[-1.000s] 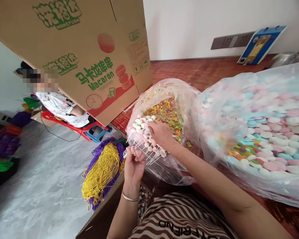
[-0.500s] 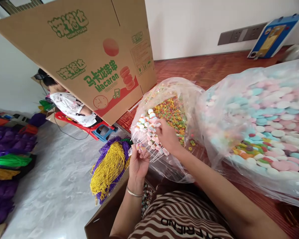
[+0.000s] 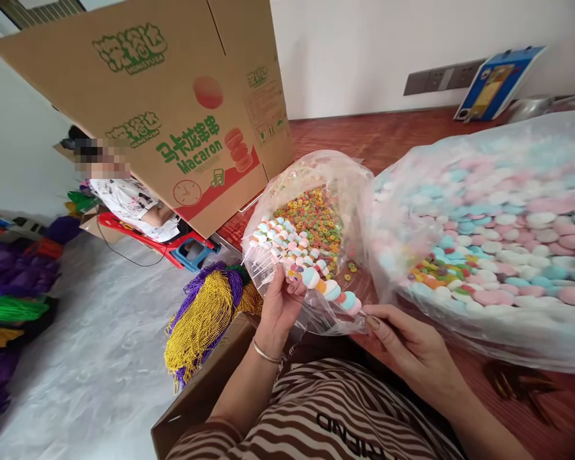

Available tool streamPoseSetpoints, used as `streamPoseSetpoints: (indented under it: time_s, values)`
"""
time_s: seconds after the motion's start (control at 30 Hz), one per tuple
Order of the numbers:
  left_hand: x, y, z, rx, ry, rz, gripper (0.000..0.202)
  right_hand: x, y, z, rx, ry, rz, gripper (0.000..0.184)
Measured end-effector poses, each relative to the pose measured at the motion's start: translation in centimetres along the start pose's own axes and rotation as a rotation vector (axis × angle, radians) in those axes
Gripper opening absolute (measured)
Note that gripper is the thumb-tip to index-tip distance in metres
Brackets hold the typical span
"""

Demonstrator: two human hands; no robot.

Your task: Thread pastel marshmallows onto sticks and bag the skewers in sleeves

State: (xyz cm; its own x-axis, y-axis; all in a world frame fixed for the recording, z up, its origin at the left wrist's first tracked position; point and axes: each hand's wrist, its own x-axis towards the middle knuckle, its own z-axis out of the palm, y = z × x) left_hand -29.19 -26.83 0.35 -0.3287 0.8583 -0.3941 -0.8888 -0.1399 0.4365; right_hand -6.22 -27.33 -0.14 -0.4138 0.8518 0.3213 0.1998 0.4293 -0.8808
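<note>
Right hand shifted from the pile of pastel sweet skewers to the stick end of one pink, white and blue skewer

Behind the bags runs the reddish-brown wooden tabletop; a tall brown cardboard box rises at their left. The large cloudy plastic bag contains flat pink, white and blue discs, plus a patch of coloured rings. The smaller clear plastic bag holds orange, yellow and green rings, the pile at its near left side. The left hand has its fingers closed around a clear, colour-patterned wrapper at the skewer's other end; the right fingers pinch the stick.
</note>
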Motion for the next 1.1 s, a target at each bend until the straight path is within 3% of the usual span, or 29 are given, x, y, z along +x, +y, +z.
streamPoseSetpoints:
  time_s: [0.17, 0.47, 0.57, 0.67, 0.87, 1.0, 1.1]
  values:
    - [-0.5, -0.6, 0.2, 0.076, -0.039, 0.034, 0.036, -0.5, 0.1, -0.4, -0.069, 0.016, -0.076, 0.019]
    - [-0.2, -0.6, 0.1, 0.352, -0.071, 0.241, 0.053, -1.7, -0.3, -1.8, -0.390, 0.182, -0.328, 0.018]
    - [0.1, -0.4, 0.3, 0.435, -0.079, 0.268, 0.056, -1.9, -0.8, -2.5, -0.352, 0.165, -0.285, 0.015]
    - [0.5, -0.3, 0.2, 0.499, -0.116, 0.291, 0.056, -1.9, -1.2, -3.1, -0.223, 0.074, -0.144, 0.013]
    - [1.2, -0.7, -0.6, 0.523, -0.158, 0.350, 0.052, -1.5, -1.0, -3.2, -0.066, -0.070, 0.097, 0.031]
    - [1.3, -1.2, -0.6, 0.545, -0.117, 0.332, 0.049, -1.9, -0.7, -2.5, -0.101, -0.024, 0.089, 0.027]
    - [1.1, -1.4, -0.2, 0.573, -0.102, 0.306, 0.046, -2.3, -0.3, -1.9, -0.218, 0.087, -0.028, 0.017]
